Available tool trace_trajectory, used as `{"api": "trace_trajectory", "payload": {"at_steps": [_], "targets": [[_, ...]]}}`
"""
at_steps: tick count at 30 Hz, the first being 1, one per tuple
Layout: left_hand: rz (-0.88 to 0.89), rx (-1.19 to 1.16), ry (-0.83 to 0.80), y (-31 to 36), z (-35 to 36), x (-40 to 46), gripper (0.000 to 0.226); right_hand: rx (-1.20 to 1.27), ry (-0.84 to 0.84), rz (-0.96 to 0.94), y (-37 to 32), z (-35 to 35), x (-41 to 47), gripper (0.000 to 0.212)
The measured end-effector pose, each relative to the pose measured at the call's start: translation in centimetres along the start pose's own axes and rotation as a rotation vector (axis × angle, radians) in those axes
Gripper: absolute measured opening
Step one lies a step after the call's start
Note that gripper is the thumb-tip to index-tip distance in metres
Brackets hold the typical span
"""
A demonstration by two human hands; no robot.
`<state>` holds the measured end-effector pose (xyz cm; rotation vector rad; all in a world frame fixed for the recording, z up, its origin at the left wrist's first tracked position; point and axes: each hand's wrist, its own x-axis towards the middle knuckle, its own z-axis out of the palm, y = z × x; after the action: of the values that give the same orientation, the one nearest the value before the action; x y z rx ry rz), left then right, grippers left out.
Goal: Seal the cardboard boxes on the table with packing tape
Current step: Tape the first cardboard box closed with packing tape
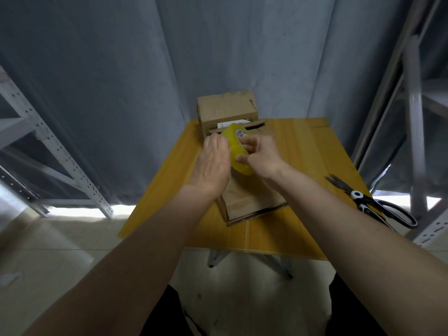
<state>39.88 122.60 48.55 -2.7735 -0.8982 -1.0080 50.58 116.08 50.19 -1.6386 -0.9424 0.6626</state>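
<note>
Yellow packing tape (238, 149), a full roll of it, sits between my two hands above the nearer cardboard box (252, 195). My right hand (263, 156) grips the roll from the 3 o'clock side, fingers hooked into the core and thumb pressed on the outer band. My left hand (213, 161) comes in from 9 o'clock, knuckles up, its fingertips curled against the roll's outer face; whether they pinch a loose tape end I cannot tell, as the back of the hand hides them.

That nearer box lies flat on the wooden worktop (169, 190) around its middle, plain brown top facing up, its near edge at 6 o'clock showing corrugated layers. A second cardboard box (226, 107) stands taller just behind it at 12 o'clock, at the worktop's far edge, with a white label showing low on its near face and scuffed tape marks on top. The two boxes look to be touching or nearly so.

Black-and-white scissors (373, 202) lie at about 3 o'clock on the worktop's right edge, blades slightly parted and pointing away from me, handles toward me. Grey curtain (218, 44) hangs behind the worktop, and metal racking (48, 141) stands at 9 o'clock.
</note>
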Motion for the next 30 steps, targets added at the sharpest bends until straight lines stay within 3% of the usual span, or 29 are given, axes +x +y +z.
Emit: {"api": "trace_trajectory", "payload": {"at_steps": [5, 9, 15, 19, 25, 30], "targets": [[-0.033, -0.117, 0.050, 0.0, 0.1, -0.2, 0.010, -0.006, 0.003, -0.009, 0.1, 0.0, 0.2, 0.047], [-0.043, -0.221, 0.090, -0.6, 0.1, -0.4, 0.020, 0.004, -0.009, -0.013, 0.3, -0.2, 0.3, 0.046], [-0.022, -0.202, 0.183, -0.3, 0.0, 0.2, 0.004, 0.070, 0.005, -0.004, 0.4, -0.4, 0.8, 0.045], [-0.009, -0.154, 0.165, 0.0, 0.0, 0.4, 0.006, 0.021, 0.008, -0.031, 0.7, -0.3, 0.9, 0.045], [-0.082, -0.133, 0.139, 0.4, -0.2, 2.2, 0.010, -0.400, -0.024, -0.134, 2.3, -0.7, 0.1, 0.085], [-0.200, -0.233, 0.079, 0.8, -0.1, 3.4, 0.013, -0.497, 0.141, -0.146, 2.7, -0.6, 0.5, 0.045]]}}
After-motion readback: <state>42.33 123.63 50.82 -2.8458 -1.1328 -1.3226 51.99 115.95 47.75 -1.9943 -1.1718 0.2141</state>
